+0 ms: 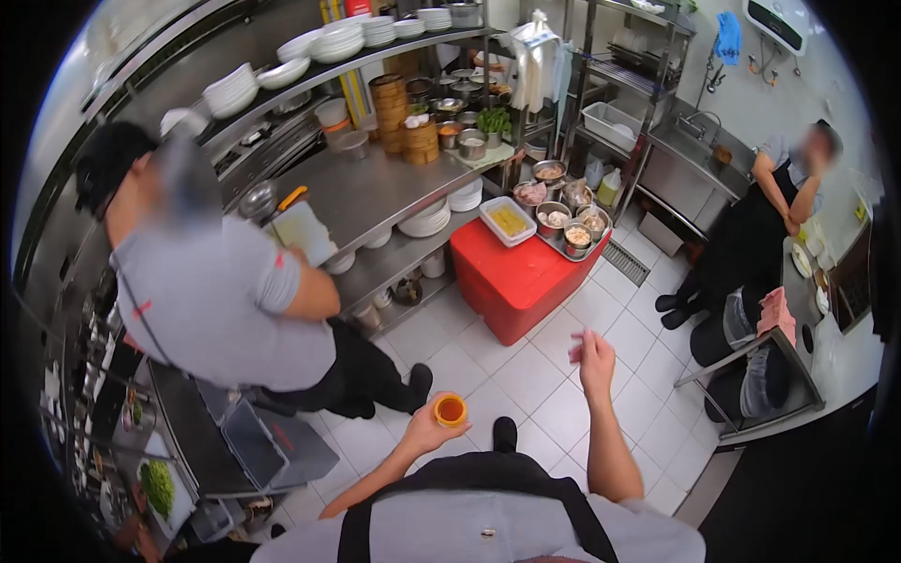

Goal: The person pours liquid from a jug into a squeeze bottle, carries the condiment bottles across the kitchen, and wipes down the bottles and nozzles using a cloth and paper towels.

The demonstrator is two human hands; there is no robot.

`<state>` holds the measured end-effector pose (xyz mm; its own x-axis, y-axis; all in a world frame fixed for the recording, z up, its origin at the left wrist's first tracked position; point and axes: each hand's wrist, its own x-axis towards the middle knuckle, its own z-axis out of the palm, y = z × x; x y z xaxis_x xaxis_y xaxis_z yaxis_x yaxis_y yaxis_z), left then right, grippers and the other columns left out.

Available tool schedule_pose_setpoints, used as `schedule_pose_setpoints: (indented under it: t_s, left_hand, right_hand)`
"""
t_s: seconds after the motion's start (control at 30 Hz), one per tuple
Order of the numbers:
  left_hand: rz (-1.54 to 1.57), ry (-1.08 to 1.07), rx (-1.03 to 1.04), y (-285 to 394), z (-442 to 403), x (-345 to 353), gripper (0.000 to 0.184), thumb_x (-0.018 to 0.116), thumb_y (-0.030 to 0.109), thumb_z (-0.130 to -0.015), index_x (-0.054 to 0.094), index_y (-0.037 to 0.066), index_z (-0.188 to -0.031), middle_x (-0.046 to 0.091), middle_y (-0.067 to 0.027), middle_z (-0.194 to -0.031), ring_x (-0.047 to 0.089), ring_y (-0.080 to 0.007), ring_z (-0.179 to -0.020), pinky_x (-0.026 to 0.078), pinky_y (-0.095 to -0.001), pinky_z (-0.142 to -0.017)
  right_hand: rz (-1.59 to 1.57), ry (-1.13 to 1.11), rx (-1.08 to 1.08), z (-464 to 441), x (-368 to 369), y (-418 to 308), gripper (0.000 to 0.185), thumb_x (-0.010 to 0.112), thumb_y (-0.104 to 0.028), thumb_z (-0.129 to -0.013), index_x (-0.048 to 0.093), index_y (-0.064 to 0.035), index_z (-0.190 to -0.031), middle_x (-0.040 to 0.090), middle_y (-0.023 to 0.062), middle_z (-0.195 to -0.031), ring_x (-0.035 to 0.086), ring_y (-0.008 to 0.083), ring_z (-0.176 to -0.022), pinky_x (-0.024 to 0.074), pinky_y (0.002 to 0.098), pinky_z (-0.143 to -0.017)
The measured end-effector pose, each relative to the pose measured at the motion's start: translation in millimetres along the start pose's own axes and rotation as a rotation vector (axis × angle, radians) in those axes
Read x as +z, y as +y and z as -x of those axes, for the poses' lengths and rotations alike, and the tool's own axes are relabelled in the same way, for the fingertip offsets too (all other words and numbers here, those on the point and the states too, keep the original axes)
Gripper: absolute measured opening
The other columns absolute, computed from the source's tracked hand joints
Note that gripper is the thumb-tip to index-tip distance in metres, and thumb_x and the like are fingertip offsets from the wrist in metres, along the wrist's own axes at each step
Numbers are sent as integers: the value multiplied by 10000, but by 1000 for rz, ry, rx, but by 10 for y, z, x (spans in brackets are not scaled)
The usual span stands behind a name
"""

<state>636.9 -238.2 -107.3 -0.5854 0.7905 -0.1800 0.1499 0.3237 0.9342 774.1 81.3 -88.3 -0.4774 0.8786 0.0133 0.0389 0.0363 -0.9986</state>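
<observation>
My left hand [429, 429] is wrapped round a small round orange-rimmed container [450, 409] with reddish-brown contents, held low in front of my body. To the right, my right hand [593, 361] is raised over the tiled floor, its fingers partly bent and blurred, with no object visible in it. Beyond my hands stands a red box [511, 291], bearing a white tray of yellow food [508, 221] and a metal tray with several bowls [552, 225].
A co-worker [216, 291] stands at the steel counter [352, 192] on the left. Another person [760, 216] leans near the sink [699, 141] at right. Grey bins [272, 446] are at lower left, black bins [741, 385] at right. A floor drain [626, 263] lies beside the red box.
</observation>
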Motion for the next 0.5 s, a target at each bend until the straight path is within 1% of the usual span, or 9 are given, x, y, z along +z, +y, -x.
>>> schedule_pose_setpoints:
  t_s: [0.07, 0.13, 0.2, 0.27, 0.33, 0.37, 0.4, 0.47, 0.5]
  left_hand:
    - [61, 175, 128, 16, -339, 26, 561, 904, 280, -778, 615, 81, -1216, 700, -43, -1053, 669, -145, -991, 519, -309, -932]
    - [63, 202, 118, 122, -654, 6, 560, 910, 250, -767, 619, 91, -1219, 702, -34, -1033, 666, -131, -990, 520, -311, -930]
    - [122, 233, 101, 204, -968, -75, 547, 901, 244, -775, 621, 87, -1219, 700, -34, -1046, 666, -133, -1001, 517, -307, -936]
    - [138, 282, 80, 409, -1239, -223, 545, 897, 239, -777, 619, 86, -1220, 697, -33, -1050, 664, -134, -1001, 517, -307, -937]
    - [157, 300, 51, 535, -1496, -409, 547, 894, 236, -782, 614, 85, -1226, 699, -34, -1040, 666, -132, -986, 521, -306, -928]
    - [228, 302, 52, 546, -1621, -503, 545, 890, 232, -790, 608, 81, -1231, 702, -31, -1029, 670, -128, -965, 526, -302, -914]
    - [232, 351, 42, 568, -1736, -617, 545, 890, 232, -790, 608, 81, -1231, 702, -31, -1029, 670, -128, -965, 526, -302, -914]
    - [161, 401, 98, 619, -1941, -867, 528, 879, 225, -806, 604, 79, -1233, 703, -27, -1028, 667, -118, -962, 525, -294, -905]
    - [210, 406, 86, 605, -2043, -986, 515, 872, 219, -815, 604, 80, -1232, 700, -24, -1024, 660, -108, -966, 523, -292, -903]
  right_hand:
    - [38, -134, -111, -668, 255, -444, 432, 553, -380, -1066, 729, 8, -994, 649, 30, -701, 577, 94, -623, 468, 266, -577]
    - [127, -268, -247, -1227, 636, -985, 453, 551, -388, -1066, 726, 24, -992, 664, 28, -729, 583, 91, -653, 469, 269, -599]
    - [136, -445, -374, -1645, 1151, -1443, 437, 553, -368, -1063, 718, 30, -992, 670, 77, -741, 599, 119, -679, 484, 304, -630]
    - [157, -616, -566, -2004, 1783, -1823, 373, 541, -299, -1072, 724, 18, -999, 658, 68, -765, 577, 129, -697, 470, 304, -650]
    - [205, -695, -853, -2175, 2407, -2317, 337, 583, -293, -1048, 717, 12, -999, 648, 116, -805, 597, 200, -724, 484, 347, -675]
    - [158, -734, -962, -2205, 2725, -2536, 349, 589, -305, -1036, 695, 12, -939, 635, 154, -800, 592, 304, -746, 480, 404, -687]
    - [104, -767, -1069, -2233, 3038, -2736, 369, 594, -318, -1024, 673, 12, -878, 621, 191, -795, 588, 407, -768, 476, 462, -699]
    - [110, -815, -1201, -2310, 3642, -3100, 333, 617, -295, -995, 683, 11, -882, 639, 206, -823, 628, 408, -818, 494, 478, -732]
    - [56, -847, -1253, -2353, 3990, -3227, 317, 628, -286, -981, 689, 10, -885, 646, 206, -835, 636, 407, -838, 502, 476, -748]
